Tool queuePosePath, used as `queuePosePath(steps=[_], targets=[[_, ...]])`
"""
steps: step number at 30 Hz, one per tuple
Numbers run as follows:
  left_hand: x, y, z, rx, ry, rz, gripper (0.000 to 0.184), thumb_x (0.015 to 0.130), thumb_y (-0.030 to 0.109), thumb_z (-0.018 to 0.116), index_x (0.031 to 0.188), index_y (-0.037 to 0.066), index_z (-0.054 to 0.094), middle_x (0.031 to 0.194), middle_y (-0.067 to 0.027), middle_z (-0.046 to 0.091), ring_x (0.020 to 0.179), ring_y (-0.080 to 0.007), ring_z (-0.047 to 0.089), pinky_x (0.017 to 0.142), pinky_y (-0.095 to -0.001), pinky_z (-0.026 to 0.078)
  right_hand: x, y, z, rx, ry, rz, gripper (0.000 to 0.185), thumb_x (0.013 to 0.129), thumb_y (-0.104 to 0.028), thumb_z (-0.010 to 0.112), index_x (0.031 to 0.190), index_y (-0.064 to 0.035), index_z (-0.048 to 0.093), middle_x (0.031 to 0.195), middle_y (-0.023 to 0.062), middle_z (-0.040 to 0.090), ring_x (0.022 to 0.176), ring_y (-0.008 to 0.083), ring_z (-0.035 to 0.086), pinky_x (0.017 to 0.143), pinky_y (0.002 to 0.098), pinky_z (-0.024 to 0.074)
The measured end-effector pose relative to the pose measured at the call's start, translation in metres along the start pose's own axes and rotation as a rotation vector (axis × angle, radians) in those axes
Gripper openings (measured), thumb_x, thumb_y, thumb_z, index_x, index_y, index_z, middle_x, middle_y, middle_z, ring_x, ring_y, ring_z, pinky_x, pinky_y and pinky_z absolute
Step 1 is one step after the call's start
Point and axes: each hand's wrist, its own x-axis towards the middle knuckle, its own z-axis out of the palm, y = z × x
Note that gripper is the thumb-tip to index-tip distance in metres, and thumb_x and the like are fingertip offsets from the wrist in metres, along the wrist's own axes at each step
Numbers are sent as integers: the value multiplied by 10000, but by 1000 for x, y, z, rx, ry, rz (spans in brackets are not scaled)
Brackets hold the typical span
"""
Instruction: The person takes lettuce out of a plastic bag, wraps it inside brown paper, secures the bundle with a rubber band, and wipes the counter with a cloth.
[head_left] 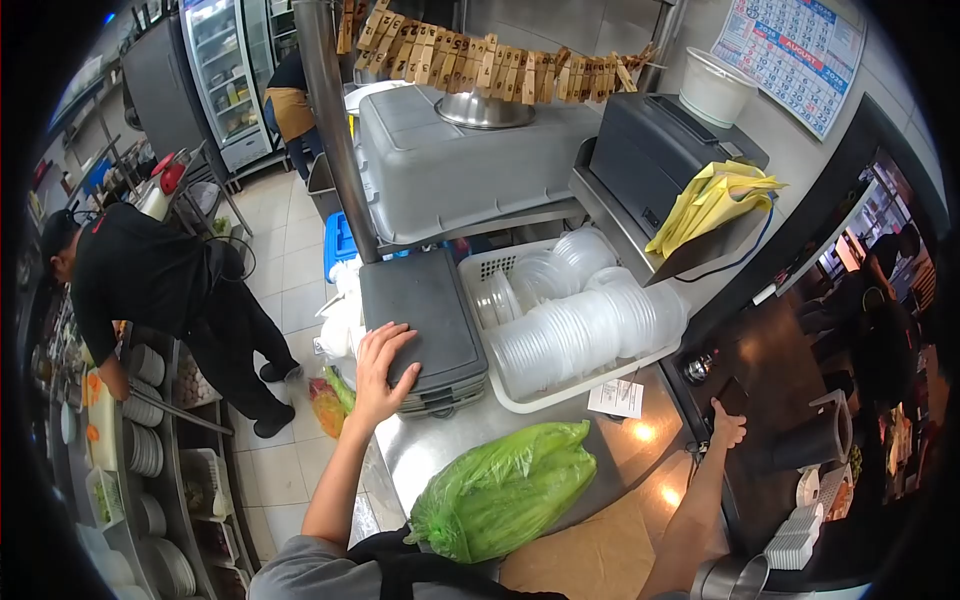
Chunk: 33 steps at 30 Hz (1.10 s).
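Observation:
My left hand (385,375) lies with fingers spread on the near left corner of a dark grey lidded box (425,310). At the right, my right hand (728,425) has its fingers on a dark, flat, phone-like object (733,398) over the brown counter. Between my arms, a green plastic bag (505,490), tied at one end, lies on the steel table. Nearest my body is a flat brown paper bag (590,555). A white printed slip (616,398) lies beside a white basket (580,392) of clear round plastic containers (575,335).
A shelf above carries an upturned grey tub (480,150), a black printer-like machine (670,150) and yellow papers (712,205). Numbered wooden clothespins (500,65) hang overhead. A dark pitcher (815,435) stands right. A co-worker (160,270) bends over the left counter; another person stands farther back.

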Motion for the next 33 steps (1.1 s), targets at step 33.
queuePosePath(steps=[33], targets=[[-27,-33,32,-173,214,1,200,873,14,434,895,-45,624,999,-152,652,996,-291,588,1061,-473,268,-28,-6,-27,-46,147,-70,933,459,-720,738,1075,-49,537,1067,136,549,971,258,577,750,382,515]])
